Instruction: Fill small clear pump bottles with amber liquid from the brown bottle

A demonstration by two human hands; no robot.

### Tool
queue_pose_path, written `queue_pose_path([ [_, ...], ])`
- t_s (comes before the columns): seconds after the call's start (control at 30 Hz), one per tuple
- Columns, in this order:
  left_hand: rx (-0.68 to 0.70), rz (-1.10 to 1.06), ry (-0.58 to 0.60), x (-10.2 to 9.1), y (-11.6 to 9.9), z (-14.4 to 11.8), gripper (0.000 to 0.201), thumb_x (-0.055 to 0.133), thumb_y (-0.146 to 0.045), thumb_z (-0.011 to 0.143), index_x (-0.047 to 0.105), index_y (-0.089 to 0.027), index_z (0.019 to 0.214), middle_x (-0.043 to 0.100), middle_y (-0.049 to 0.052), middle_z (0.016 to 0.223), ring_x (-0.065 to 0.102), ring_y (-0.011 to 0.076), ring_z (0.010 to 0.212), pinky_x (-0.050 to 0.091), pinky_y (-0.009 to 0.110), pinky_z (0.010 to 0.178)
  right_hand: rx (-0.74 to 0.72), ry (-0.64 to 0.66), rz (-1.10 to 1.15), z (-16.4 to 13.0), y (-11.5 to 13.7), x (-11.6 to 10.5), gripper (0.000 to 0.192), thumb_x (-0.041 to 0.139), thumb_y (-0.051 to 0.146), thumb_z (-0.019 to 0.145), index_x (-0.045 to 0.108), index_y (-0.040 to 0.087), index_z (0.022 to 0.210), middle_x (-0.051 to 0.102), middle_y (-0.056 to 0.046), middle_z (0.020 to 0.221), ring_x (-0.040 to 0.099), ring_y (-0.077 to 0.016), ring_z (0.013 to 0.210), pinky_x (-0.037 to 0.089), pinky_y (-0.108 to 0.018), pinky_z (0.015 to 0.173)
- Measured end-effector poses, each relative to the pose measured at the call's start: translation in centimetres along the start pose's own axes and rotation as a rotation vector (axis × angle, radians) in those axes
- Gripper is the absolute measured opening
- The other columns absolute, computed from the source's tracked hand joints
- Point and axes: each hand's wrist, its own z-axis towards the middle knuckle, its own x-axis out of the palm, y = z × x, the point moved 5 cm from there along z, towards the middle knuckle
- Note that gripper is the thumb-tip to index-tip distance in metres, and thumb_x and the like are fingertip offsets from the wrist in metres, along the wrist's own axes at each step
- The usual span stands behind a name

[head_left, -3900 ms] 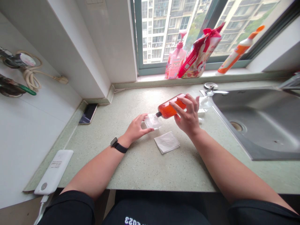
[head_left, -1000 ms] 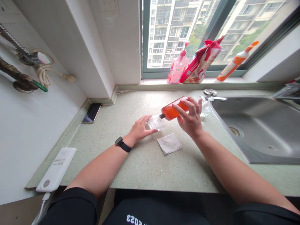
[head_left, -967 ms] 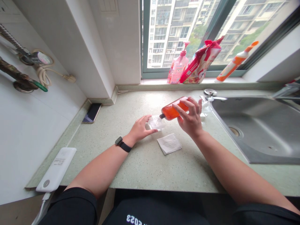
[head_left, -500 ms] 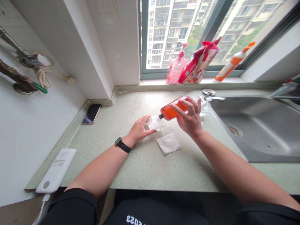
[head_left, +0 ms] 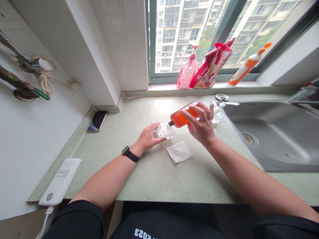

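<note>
My right hand (head_left: 200, 122) grips a bottle of orange-red liquid (head_left: 180, 117), tilted with its dark neck pointing down and left. The bottle's mouth is right over a clear container (head_left: 167, 130) on the counter. Thumb and fingers of my left hand (head_left: 149, 137) close round the container's left side. What the container holds is too faint to make out. Just in front of it a folded white tissue (head_left: 179, 152) lies flat. A clear and white pump bottle (head_left: 218, 113) stands behind my right hand, partly hidden.
A steel sink (head_left: 259, 166) lies to the right. On the windowsill are a pink pump bottle (head_left: 187, 73), a red bag (head_left: 210, 68) and an orange-and-white bottle (head_left: 244, 70). A phone (head_left: 97, 121) and a white power bank (head_left: 60, 181) with a cable lie at the left.
</note>
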Motion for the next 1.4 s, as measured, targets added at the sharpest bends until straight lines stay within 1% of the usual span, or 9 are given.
queue_pose_path([
  [0.17,-0.01,0.014,0.0,0.05,0.15,-0.02,0.078,0.088,-0.061,0.084,0.057,-0.025,0.145,0.071,0.012,0.135,0.072,0.0321,0.12,0.059,0.051,0.106,-0.002,0.0,-0.007,0.02,-0.03,-0.04,0.096,0.066,0.004,0.089,0.036,0.055,0.165,0.057,-0.005,0.148,0.048,-0.039,0.152,0.028,-0.08,0.128],
  [0.27,-0.01,0.013,0.003,0.04,0.16,0.0,0.077,0.088,-0.062,0.084,0.057,-0.026,0.145,0.071,0.011,0.135,0.072,0.0322,0.12,0.06,0.051,0.105,0.012,0.024,0.009,-0.06,-0.11,0.1,0.098,0.066,0.003,0.086,0.037,0.055,0.164,0.056,-0.005,0.15,0.046,-0.0401,0.154,0.027,-0.081,0.127],
  [0.43,-0.011,0.0,0.006,-0.02,0.06,0.01,0.077,0.087,-0.063,0.084,0.057,-0.025,0.145,0.071,0.012,0.134,0.072,0.0323,0.12,0.06,0.052,0.105,0.019,0.03,0.006,-0.14,-0.13,0.12,0.098,0.065,0.003,0.087,0.036,0.055,0.164,0.056,-0.005,0.151,0.046,-0.0397,0.154,0.025,-0.08,0.129],
  [0.63,-0.014,-0.002,0.004,0.06,0.29,-0.01,0.077,0.088,-0.06,0.084,0.057,-0.026,0.145,0.071,0.012,0.136,0.072,0.0323,0.12,0.059,0.052,0.106,0.052,0.084,0.026,-0.19,-0.49,0.46,0.1,0.068,0.002,0.084,0.039,0.056,0.164,0.056,-0.004,0.153,0.043,-0.0407,0.155,0.019,-0.08,0.13],
  [0.77,-0.016,-0.01,0.006,0.11,0.44,0.01,0.077,0.089,-0.06,0.084,0.057,-0.026,0.146,0.07,0.012,0.137,0.072,0.0324,0.12,0.059,0.052,0.107,0.038,0.072,0.034,-0.08,-0.52,0.44,0.099,0.066,0.004,0.087,0.037,0.057,0.164,0.055,-0.003,0.153,0.045,-0.0392,0.153,0.021,-0.08,0.13],
  [1.0,-0.011,-0.014,0.004,0.1,0.41,-0.03,0.077,0.09,-0.058,0.083,0.058,-0.024,0.145,0.071,0.013,0.136,0.072,0.0324,0.119,0.059,0.052,0.106,-0.01,0.022,0.005,0.34,-0.12,-0.04,0.101,0.065,0.005,0.091,0.027,0.058,0.168,0.058,-0.004,0.149,0.049,-0.0376,0.151,0.025,-0.078,0.13],
  [1.1,-0.014,-0.008,0.0,0.09,0.41,-0.04,0.076,0.09,-0.057,0.084,0.058,-0.025,0.145,0.071,0.012,0.136,0.072,0.0321,0.119,0.06,0.052,0.106,-0.027,-0.002,0.005,0.43,0.04,-0.29,0.101,0.065,0.004,0.092,0.026,0.057,0.169,0.058,-0.005,0.149,0.05,-0.038,0.15,0.026,-0.079,0.129],
  [1.27,-0.014,-0.01,-0.002,0.07,0.35,-0.03,0.075,0.091,-0.055,0.083,0.058,-0.025,0.144,0.071,0.012,0.135,0.072,0.0322,0.12,0.06,0.052,0.107,-0.014,0.023,0.01,0.45,-0.07,-0.18,0.103,0.065,0.004,0.09,0.026,0.059,0.168,0.058,-0.004,0.153,0.051,-0.039,0.149,0.025,-0.079,0.129],
  [1.4,-0.016,-0.01,-0.002,0.12,0.34,-0.02,0.076,0.091,-0.054,0.083,0.058,-0.025,0.145,0.071,0.012,0.135,0.072,0.0324,0.121,0.059,0.052,0.108,-0.022,0.011,0.008,0.51,-0.05,-0.24,0.102,0.065,0.004,0.091,0.027,0.059,0.168,0.058,-0.003,0.152,0.051,-0.0388,0.149,0.026,-0.08,0.129],
])
